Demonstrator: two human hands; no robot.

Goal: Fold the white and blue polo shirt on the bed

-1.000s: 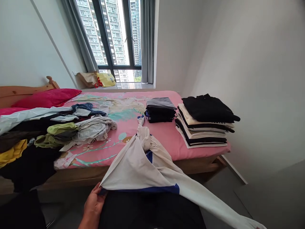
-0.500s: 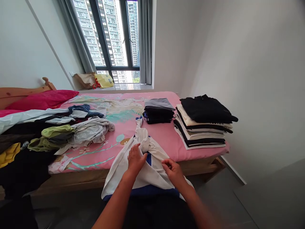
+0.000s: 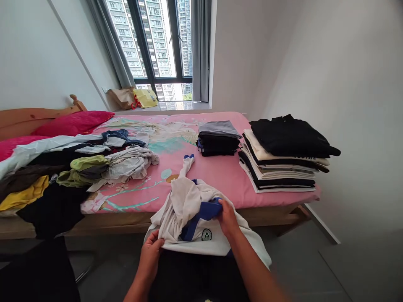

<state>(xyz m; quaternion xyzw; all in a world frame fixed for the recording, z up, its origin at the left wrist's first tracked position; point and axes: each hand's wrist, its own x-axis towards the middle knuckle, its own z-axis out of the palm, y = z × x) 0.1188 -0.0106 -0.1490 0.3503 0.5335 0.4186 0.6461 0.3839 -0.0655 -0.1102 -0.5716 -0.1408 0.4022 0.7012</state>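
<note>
A white shirt (image 3: 185, 197) with blue trim and a round dark green badge lies bunched over my lap and the bed's near edge. One long sleeve with a blue cuff stretches away onto the pink sheet. My left hand (image 3: 150, 253) pinches the shirt's near left edge, thumb on top. My right hand (image 3: 227, 217) is closed on the blue collar, right of the badge. Part of the shirt is hidden under its own folds.
On the bed (image 3: 217, 176), a tall stack of folded clothes (image 3: 283, 167) stands right, beside a smaller dark stack (image 3: 218, 138). A loose clothes heap (image 3: 126, 163) covers the left side. A black chair (image 3: 37, 272) is at lower left.
My left hand has moved down and left to the shirt's near edge. My right hand has taken hold of the blue collar. The shirt's front has turned, showing the badge.
</note>
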